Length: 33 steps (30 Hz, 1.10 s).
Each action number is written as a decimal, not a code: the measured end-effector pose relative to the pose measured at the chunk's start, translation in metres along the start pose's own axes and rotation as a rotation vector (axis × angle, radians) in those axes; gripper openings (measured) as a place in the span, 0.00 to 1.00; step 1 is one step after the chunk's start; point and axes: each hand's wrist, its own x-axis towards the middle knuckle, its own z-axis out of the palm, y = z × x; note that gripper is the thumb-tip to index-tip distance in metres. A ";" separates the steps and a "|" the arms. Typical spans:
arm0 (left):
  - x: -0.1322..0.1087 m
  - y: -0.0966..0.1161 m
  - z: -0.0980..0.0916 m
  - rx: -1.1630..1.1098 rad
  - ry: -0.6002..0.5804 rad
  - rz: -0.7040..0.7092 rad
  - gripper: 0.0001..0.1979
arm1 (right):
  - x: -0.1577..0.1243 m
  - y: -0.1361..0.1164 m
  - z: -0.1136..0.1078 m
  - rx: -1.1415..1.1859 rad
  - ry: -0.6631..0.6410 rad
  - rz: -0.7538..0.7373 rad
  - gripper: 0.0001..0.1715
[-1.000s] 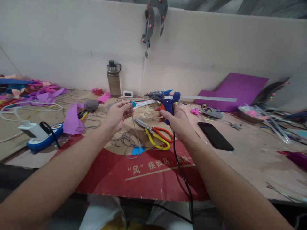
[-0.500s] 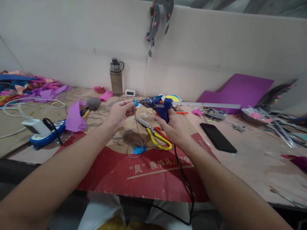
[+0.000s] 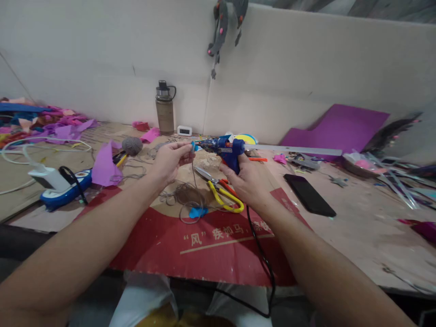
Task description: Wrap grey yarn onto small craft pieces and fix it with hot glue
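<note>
Between the fingertips of my left hand (image 3: 174, 159) is a small blue felt piece (image 3: 194, 146), with grey yarn (image 3: 194, 175) hanging down from it. My right hand (image 3: 248, 179) is wrapped round the handle of a blue glue gun (image 3: 229, 151). Its nozzle points left, right up at the felt piece; whether they touch I cannot tell. A long clear glue stick (image 3: 296, 149) sticks out of the gun's back. Below the hands lie scissors (image 3: 227, 199) with yellow and red handles, loops of grey yarn and another blue felt piece (image 3: 198, 212).
Red cardboard (image 3: 153, 250) covers the front of the table. A black phone (image 3: 309, 195) lies at the right, a power strip (image 3: 68, 193) at the left. A bottle (image 3: 165, 111) and a yarn ball (image 3: 132, 146) stand farther back. The gun's black cord (image 3: 260, 250) hangs over the edge.
The blue felt piece in my left fingers has turned slightly and now looks narrower. The glue gun and my right hand have hardly moved.
</note>
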 end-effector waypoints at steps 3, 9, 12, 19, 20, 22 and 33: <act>-0.001 0.000 0.001 0.003 -0.007 -0.002 0.07 | 0.000 0.000 0.000 0.022 0.011 -0.026 0.26; -0.002 0.000 0.002 0.009 -0.021 -0.001 0.06 | 0.000 -0.002 -0.003 0.017 0.004 -0.034 0.26; -0.001 -0.001 0.001 0.015 -0.027 0.003 0.07 | 0.000 -0.002 -0.002 0.011 0.009 -0.040 0.26; -0.001 -0.003 0.000 0.031 -0.055 0.022 0.08 | 0.000 0.000 -0.001 -0.002 0.026 -0.040 0.25; 0.000 -0.003 0.000 0.032 -0.060 0.024 0.08 | 0.000 0.000 -0.001 0.000 0.020 -0.037 0.25; 0.000 -0.003 0.000 0.034 -0.064 0.023 0.08 | 0.000 0.000 -0.001 0.013 0.020 -0.041 0.25; -0.001 -0.003 0.001 0.058 -0.063 0.020 0.09 | 0.000 -0.003 -0.002 0.024 0.017 -0.030 0.24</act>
